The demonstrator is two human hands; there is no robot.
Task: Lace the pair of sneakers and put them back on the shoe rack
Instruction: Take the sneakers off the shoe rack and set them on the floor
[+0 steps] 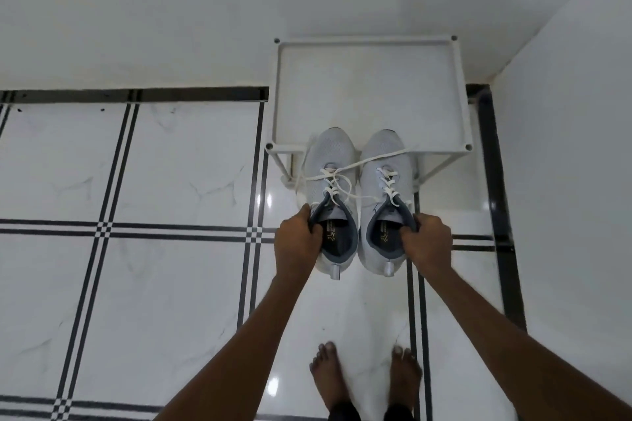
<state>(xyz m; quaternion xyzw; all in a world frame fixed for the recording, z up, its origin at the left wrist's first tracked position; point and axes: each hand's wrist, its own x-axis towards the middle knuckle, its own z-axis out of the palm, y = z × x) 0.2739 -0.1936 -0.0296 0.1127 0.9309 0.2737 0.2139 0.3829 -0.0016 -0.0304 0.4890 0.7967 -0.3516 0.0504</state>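
Presently listed, left to right. Floor (171,164): glossy white marble-look tile crossed by thin black double lines, filling 9 o'clock. Left hand (297,239): clenched on the dark grey collar of the left sneaker (330,174), fingers inside the opening. Left sneaker: pale grey knit mesh, rounded toe, heel tab at 6 o'clock, toe pointing to 12. White lace (355,164): flat cord, loose, trailing across both shoes toward 2 o'clock and over the rack's front rail. Right sneaker (383,161): matching, just beside its mate, laced. Right hand (427,237): gripping that shoe's collar at its outer edge. Shoe rack (458,96): white, square tray top with raised rim and round corner posts, at 12 o'clock; both toes overlap its front edge. Bare feet (330,376) at 6 o'clock. White wall (564,147) at 3 o'clock.
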